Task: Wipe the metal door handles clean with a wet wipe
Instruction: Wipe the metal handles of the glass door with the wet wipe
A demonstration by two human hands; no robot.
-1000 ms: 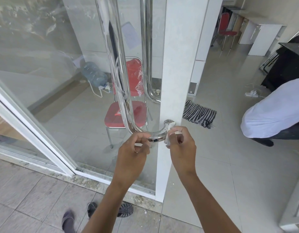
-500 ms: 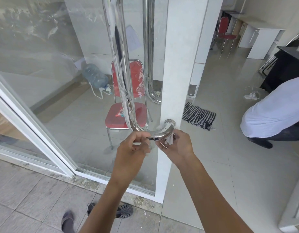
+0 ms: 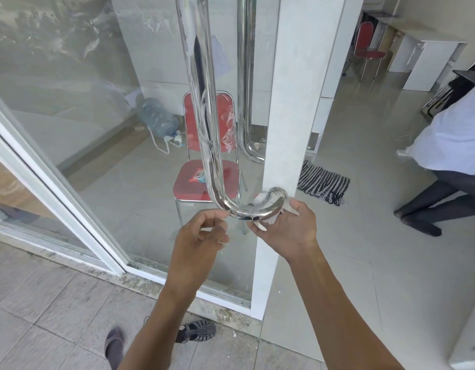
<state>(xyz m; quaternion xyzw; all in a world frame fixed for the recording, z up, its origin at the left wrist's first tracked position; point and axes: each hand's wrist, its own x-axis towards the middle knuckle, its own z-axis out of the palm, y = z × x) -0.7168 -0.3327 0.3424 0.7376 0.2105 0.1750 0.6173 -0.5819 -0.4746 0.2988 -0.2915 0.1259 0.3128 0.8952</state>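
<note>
Cupped from beneath, the wet wipe [image 3: 260,200] is pressed by the right hand [image 3: 287,228] against the lower bend of the metal door handle [image 3: 253,209], beside its mount on the white door frame [image 3: 292,129]. The left hand [image 3: 199,236] is curled just under the bend, fingertips touching the tube; nothing is seen held. Wiping of the curve appears underway; next, the wipe would likely need drawing along the bend and up the shaft.

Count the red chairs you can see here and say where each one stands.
2. One red chair stands behind the glass door, just past the metal door handle. The other red chair is far back at the upper right, beside a white desk. More may be hidden.
</note>
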